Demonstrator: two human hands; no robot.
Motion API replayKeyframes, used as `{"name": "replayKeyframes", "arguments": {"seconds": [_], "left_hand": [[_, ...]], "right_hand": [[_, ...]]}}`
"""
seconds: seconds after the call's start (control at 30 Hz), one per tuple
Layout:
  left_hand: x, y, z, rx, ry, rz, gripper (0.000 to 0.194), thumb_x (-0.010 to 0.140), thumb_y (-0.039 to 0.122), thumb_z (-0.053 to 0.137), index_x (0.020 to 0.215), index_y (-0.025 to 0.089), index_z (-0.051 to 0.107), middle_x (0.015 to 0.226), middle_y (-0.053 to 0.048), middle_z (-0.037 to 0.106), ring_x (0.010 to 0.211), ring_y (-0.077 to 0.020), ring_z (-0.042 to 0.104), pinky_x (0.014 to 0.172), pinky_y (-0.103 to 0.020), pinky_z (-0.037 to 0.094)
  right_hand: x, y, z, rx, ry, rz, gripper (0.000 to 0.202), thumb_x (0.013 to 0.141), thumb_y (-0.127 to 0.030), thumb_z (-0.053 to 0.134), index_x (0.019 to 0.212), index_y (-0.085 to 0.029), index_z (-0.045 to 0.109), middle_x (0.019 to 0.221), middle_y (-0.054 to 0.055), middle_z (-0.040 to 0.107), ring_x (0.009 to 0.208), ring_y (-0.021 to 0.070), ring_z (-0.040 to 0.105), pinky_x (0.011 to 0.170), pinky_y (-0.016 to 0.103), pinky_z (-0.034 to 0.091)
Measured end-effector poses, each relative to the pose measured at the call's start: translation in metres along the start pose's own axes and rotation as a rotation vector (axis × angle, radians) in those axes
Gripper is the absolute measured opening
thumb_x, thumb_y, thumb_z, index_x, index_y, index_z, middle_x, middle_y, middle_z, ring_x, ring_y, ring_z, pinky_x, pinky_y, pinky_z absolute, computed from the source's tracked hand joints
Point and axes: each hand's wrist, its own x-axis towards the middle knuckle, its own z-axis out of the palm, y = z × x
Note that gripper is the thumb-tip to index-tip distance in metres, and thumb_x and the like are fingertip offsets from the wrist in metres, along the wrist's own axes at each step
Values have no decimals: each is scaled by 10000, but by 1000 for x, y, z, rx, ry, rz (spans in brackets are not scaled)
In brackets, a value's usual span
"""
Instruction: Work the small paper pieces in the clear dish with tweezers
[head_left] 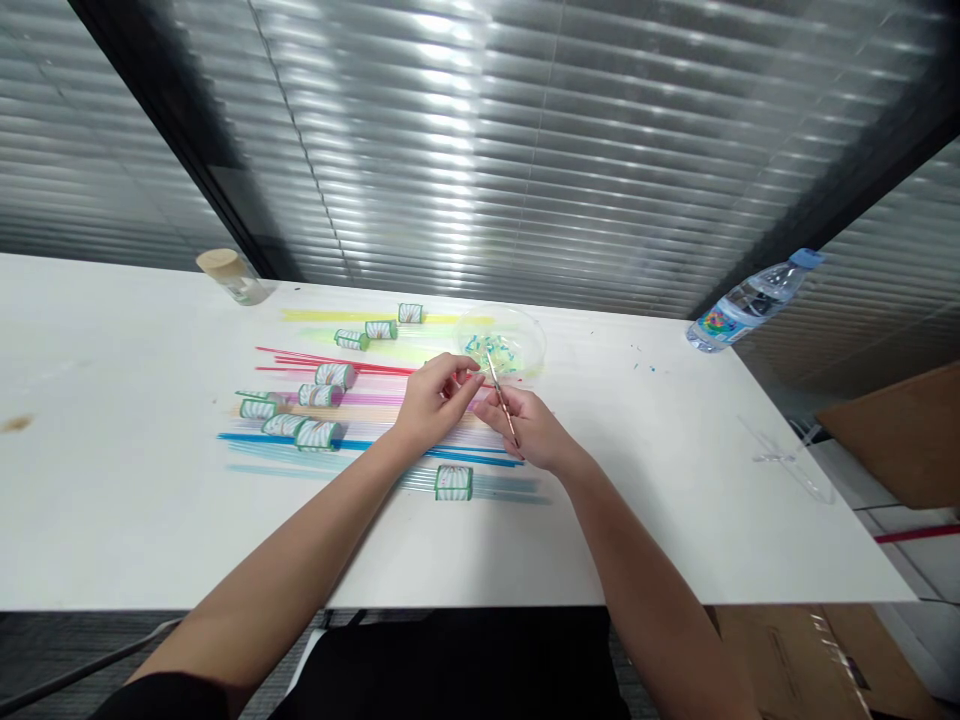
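Note:
Over the middle of the table, my left hand (439,400) has its thumb and forefinger together in a pinch; what it holds is too small to make out. Red thin sticks (352,366) run in under that hand. My right hand (525,425) is closed on a slim rose-gold tool (501,390), its narrow tip pointing away from me over a clear round dish (541,345). Inside the dish lie several tiny blue, green and yellow pieces (487,350). Beneath both hands are rows of purple, orange and blue thin sticks (360,444).
Several green-edged patterned paper wraps (454,483) sit on the stick bundles. Yellow sticks (330,316) lie at the back. A jar with a wooden lid (232,277) stands back left, a tilted-looking water bottle (750,303) back right. A clear plastic piece (787,460) lies near the right edge.

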Motion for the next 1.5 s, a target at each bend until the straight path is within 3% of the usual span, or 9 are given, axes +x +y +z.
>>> {"name": "replayKeyframes", "arguments": {"seconds": [0.73,1.1,1.5], "left_hand": [[0,-2,1,28,-12,59,75,901,244,587,875,196,639,724,10,598,648,-107,528,583,-234,431],[-1,-3,3,54,-21,19,161,910,328,579,996,201,628,793,-2,601,662,-109,546,599,-240,461],[-2,-2,3,61,-24,86,125,916,265,575,1008,196,625,865,-29,603,734,-124,565,604,-237,475]], "right_hand": [[0,0,2,23,-26,1,378,837,-484,643,728,-213,403,599,-75,339,440,59,324,399,210,273],[5,3,2,53,68,4,377,836,-521,633,745,-209,441,573,-82,331,403,54,322,373,211,257],[8,8,2,68,119,33,435,818,-562,645,712,-217,401,589,-74,338,394,53,325,355,214,263]]}}
